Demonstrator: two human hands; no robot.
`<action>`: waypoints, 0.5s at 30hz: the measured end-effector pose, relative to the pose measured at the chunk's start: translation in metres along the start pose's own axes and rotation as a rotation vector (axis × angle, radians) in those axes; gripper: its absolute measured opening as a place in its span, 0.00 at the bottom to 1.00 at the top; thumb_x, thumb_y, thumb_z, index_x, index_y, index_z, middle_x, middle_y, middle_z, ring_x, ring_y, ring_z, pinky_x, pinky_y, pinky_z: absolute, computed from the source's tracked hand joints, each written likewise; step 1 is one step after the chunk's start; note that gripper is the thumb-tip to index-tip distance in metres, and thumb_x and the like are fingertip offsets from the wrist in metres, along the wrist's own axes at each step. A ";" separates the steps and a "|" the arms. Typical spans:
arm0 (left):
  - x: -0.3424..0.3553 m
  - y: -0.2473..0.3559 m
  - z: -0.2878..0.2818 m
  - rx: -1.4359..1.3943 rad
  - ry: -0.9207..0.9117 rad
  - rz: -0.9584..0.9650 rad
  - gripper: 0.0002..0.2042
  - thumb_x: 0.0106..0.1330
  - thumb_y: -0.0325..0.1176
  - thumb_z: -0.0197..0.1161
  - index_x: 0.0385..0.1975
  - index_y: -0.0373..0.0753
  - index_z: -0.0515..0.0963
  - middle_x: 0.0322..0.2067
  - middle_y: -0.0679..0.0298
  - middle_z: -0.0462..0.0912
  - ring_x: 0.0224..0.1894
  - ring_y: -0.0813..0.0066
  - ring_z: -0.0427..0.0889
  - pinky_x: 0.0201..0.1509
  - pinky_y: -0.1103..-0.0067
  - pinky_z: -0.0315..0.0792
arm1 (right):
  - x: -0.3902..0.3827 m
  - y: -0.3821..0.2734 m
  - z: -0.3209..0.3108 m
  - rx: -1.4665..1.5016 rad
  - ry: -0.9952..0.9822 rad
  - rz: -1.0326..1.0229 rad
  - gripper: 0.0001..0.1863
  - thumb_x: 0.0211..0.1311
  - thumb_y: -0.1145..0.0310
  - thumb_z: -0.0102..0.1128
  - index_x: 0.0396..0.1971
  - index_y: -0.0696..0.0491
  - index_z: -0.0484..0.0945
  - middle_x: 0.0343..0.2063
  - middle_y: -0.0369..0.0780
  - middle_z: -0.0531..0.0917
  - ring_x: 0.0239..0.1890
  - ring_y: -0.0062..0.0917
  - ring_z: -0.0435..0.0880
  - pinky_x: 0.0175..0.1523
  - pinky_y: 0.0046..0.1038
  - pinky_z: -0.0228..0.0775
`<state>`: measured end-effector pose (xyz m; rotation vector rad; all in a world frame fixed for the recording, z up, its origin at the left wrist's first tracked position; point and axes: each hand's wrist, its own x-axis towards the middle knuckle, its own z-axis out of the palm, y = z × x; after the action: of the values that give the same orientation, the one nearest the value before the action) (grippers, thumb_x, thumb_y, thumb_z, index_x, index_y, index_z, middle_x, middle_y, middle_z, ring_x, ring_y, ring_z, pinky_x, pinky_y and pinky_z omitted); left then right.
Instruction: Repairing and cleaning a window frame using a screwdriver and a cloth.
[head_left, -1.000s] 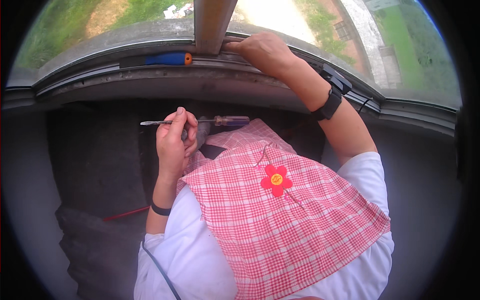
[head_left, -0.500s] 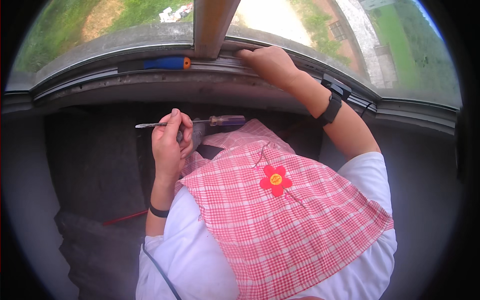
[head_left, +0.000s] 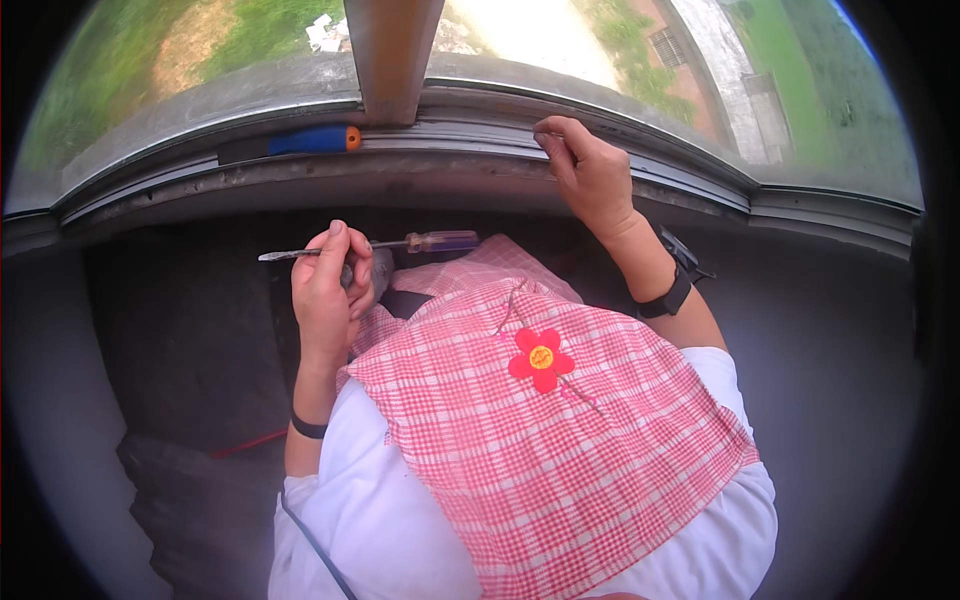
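Note:
My left hand (head_left: 326,290) is closed around the metal shaft of a screwdriver (head_left: 443,241) with a clear purple handle. Its flat tip points left and the handle points right, above my lap. My right hand (head_left: 596,182) is raised just in front of the sliding window track (head_left: 475,143), thumb and fingers pinched together. Whatever sits between those fingertips, if anything, is too small to make out. On the track to the left lies a scraper (head_left: 308,140) with a blue handle, an orange end and a dark flat blade; neither hand touches it.
An upright window frame post (head_left: 392,60) rises from the track between glass panes. Below the concrete sill (head_left: 420,172) is a dark floor area, with a thin red rod (head_left: 250,443) at the left. A red-checked apron (head_left: 590,400) covers my front and lap.
My right hand has come off the window track beside the post and moved right and toward me, fingers now pinched. My left hand still holds the screwdriver. The view has shifted slightly.

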<state>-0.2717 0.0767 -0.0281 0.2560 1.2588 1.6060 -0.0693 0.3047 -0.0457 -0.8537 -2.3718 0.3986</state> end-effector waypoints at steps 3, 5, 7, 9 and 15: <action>0.001 0.011 -0.028 -0.026 -0.007 0.001 0.15 0.75 0.40 0.47 0.27 0.38 0.70 0.15 0.70 0.66 0.11 0.89 0.52 0.12 0.88 0.49 | -0.047 -0.017 -0.015 0.041 0.015 0.234 0.09 0.63 0.68 0.59 0.41 0.52 0.81 0.24 0.45 0.82 0.25 0.36 0.83 0.32 0.30 0.73; 0.005 0.012 -0.032 -0.041 -0.005 -0.001 0.15 0.75 0.39 0.47 0.27 0.38 0.70 0.15 0.70 0.66 0.11 0.89 0.52 0.12 0.88 0.49 | -0.087 0.008 -0.017 -0.159 -0.162 0.213 0.11 0.62 0.69 0.58 0.43 0.53 0.80 0.23 0.45 0.83 0.29 0.40 0.84 0.36 0.35 0.74; 0.015 0.005 -0.026 -0.038 0.008 -0.019 0.15 0.75 0.39 0.47 0.27 0.38 0.70 0.15 0.70 0.65 0.10 0.89 0.52 0.12 0.88 0.49 | -0.108 0.024 -0.014 -0.466 -0.613 0.497 0.12 0.61 0.72 0.56 0.44 0.56 0.79 0.31 0.45 0.84 0.39 0.42 0.84 0.43 0.38 0.74; 0.027 -0.005 -0.010 -0.024 0.016 -0.016 0.15 0.75 0.39 0.47 0.27 0.38 0.70 0.15 0.70 0.65 0.11 0.89 0.52 0.12 0.88 0.49 | -0.099 0.039 -0.009 -0.429 -0.556 0.459 0.12 0.61 0.74 0.55 0.44 0.57 0.79 0.34 0.45 0.83 0.40 0.42 0.83 0.44 0.37 0.74; 0.029 -0.012 0.054 0.063 0.035 -0.052 0.15 0.75 0.40 0.47 0.27 0.38 0.70 0.15 0.70 0.66 0.11 0.89 0.53 0.12 0.88 0.48 | 0.014 0.007 0.005 0.112 -0.069 -0.201 0.17 0.50 0.82 0.56 0.43 0.57 0.79 0.42 0.44 0.80 0.46 0.40 0.78 0.50 0.35 0.72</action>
<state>-0.2409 0.1314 -0.0262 0.2339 1.3339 1.5339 -0.0776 0.3185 -0.0471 -0.5527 -2.4443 0.4805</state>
